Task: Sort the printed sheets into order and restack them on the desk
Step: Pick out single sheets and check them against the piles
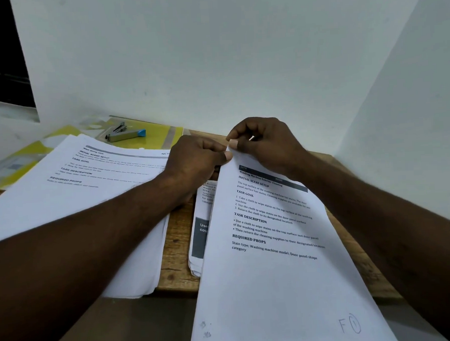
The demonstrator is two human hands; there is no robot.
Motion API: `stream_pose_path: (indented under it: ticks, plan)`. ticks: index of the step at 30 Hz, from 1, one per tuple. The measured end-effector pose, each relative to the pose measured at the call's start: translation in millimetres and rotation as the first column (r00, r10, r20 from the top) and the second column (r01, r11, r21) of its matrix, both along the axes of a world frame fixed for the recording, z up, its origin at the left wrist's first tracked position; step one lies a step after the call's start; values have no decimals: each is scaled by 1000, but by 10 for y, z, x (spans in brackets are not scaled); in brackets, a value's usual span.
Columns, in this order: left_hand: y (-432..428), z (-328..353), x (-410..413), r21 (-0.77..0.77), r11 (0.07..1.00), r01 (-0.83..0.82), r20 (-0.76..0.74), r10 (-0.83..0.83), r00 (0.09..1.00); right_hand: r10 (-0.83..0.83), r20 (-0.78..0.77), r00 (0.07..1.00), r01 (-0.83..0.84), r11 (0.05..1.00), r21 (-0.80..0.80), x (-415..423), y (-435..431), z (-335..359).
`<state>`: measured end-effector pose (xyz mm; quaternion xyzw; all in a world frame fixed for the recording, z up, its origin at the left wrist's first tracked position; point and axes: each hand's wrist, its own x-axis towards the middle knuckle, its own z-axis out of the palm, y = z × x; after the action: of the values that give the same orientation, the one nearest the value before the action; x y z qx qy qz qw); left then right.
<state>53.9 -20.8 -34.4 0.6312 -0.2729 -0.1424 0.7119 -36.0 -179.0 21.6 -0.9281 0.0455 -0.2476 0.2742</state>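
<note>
Both my left hand [194, 159] and right hand [264, 142] pinch the far corner of the top sheet [271, 285], whose length runs back toward me over the small pile [200, 236] on the right of the desk [178, 251].

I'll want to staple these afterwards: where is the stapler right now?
In the head view the stapler lies at the back left of the desk, on the yellow folder, just beyond the left paper stack.

My view is dim, cool and evenly lit. Print on the sheet [277, 285] reads sharp; the left stack [64, 199] blurs, and edges bow.
</note>
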Motion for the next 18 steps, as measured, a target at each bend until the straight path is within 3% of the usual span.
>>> stream_pose_path:
  ticks: [18]
  plan:
    - [-22, -24, 12, -14, 998, 53, -47, -54, 997, -1, 30, 1000, 3, 999, -49, -42, 2, -33]
